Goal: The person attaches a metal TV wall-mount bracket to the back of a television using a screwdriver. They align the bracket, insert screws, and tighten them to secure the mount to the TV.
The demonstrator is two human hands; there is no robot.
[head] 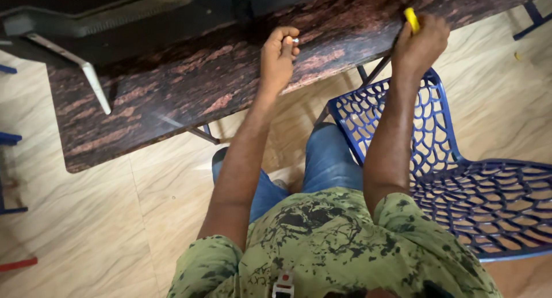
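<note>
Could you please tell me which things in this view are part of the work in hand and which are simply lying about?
In hand:
- small silver screw-like part, pinched in the left hand
- yellow-handled tool, gripped by the right hand
- dark marbled table, under both hands

Lying about:
- blue lattice chair
- dark monitor on its grey stand
- small yellow scrap on the floor
</note>
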